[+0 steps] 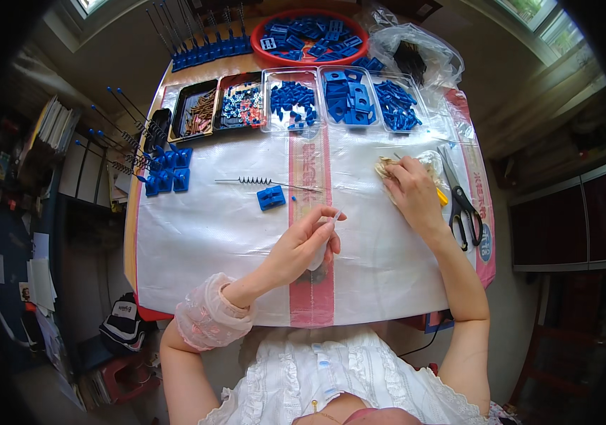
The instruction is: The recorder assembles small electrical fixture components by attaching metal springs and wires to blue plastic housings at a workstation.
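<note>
My left hand [301, 244] is closed around a small translucent squeeze bottle [316, 261], whose narrow tip points up and away from me. Most of the bottle is hidden by my fingers. On the right, my right hand [415, 190] pinches a crumpled cream cloth [384, 168]; a thin dark tip sticks out by the fingertips, too small to name. Between the hands and the bins lies a wire with a coiled spring section [255, 180]. Just below it sit a blue plastic base [271, 198] and a tiny blue cap [294, 199].
Black-handled scissors [464, 212] and a yellow-handled tool [442, 197] lie at right. Along the back stand trays of screws [199, 126], nuts [239, 106] and blue parts [293, 103], with a red basin [255, 51] behind. Finished-looking blue bases with upright spring wires [168, 170] stand at left.
</note>
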`<state>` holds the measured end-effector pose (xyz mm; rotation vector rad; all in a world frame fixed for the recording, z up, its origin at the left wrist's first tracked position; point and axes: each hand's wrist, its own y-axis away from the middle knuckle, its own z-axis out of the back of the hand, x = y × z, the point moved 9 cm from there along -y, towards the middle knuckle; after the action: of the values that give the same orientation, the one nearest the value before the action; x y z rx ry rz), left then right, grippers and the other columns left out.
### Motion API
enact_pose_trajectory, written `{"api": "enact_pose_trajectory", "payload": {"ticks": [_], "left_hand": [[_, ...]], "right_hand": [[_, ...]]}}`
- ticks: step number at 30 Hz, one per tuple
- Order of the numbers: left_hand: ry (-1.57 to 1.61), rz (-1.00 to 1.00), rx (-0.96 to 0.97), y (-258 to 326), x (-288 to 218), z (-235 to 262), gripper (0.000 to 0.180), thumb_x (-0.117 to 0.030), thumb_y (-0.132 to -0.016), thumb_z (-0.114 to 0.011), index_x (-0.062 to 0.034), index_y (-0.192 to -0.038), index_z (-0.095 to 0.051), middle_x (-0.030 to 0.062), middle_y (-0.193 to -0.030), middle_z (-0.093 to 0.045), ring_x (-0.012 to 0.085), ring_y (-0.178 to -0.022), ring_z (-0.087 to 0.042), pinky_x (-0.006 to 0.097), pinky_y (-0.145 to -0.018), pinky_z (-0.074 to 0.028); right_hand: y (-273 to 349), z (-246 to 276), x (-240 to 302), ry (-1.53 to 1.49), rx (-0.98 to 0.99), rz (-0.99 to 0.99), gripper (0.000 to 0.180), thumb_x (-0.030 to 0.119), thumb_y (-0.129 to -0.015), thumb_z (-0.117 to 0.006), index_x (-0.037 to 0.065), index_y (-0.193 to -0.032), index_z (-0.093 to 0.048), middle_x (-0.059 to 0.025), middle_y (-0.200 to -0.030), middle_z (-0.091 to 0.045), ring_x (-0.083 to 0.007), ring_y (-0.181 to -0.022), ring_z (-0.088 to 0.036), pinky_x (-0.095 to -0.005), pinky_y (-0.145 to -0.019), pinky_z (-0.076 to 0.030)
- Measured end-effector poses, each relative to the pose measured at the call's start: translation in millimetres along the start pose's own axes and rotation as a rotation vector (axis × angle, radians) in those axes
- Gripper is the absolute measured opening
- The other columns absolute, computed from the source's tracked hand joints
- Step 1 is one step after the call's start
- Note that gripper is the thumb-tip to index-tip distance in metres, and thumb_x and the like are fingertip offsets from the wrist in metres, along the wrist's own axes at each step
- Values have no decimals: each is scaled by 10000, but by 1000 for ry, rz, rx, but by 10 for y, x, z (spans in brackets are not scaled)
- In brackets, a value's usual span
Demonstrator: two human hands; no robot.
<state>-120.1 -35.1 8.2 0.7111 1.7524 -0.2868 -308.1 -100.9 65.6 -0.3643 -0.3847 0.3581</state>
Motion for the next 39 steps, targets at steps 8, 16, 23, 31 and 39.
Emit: {"api": "enact_pose_trajectory", "payload": {"ticks": [8,16,23,31,39], "left_hand": [[-15,-29,26,14,6,-13,279,-232,-1092,-400,-44,-1232,-551,9,-766,-587,61,-653,-559,224,-612,-467],[338,164,193,58,-5,-147,300,-269,-1092,-386,-24,-1111,-558,32,-688,-556,113,-541,-531,252,-573,-470],[530,165,244,44,30,-152,292,-267,-1089,-387,-32,-1052,-557,36,-686,-552,141,-644,-563,278,-659,-486],[494,176,237,35,41,-132,304,-266,-1082,-381,-20,-1026,-550,37,-671,-537,159,-662,-562,292,-683,-487],[500,194,234,35,45,-133,304,-260,-1080,-381,-15,-1027,-553,36,-665,-532,165,-656,-560,301,-678,-488]], "right_hand": [[68,-119,-302,-527,20,-337,108,19,-875,-709,-33,-969,-706,-34,-824,-638,-131,-759,-639,-286,-701,-509],[185,-148,-10,-1265,32,-401,162,38,-964,-652,0,-1114,-700,5,-948,-666,-63,-899,-649,-212,-764,-522],[216,-137,112,-1313,48,-373,163,20,-963,-644,-27,-1112,-688,-21,-998,-663,-84,-918,-655,-227,-807,-523],[209,-20,253,-1167,-1,-218,177,-57,-935,-640,-45,-1107,-677,-67,-1035,-614,-125,-958,-632,-252,-830,-531],[217,64,349,-1093,-22,-139,217,-91,-894,-662,-44,-1105,-679,-85,-1039,-616,-139,-941,-625,-250,-812,-523]]}}
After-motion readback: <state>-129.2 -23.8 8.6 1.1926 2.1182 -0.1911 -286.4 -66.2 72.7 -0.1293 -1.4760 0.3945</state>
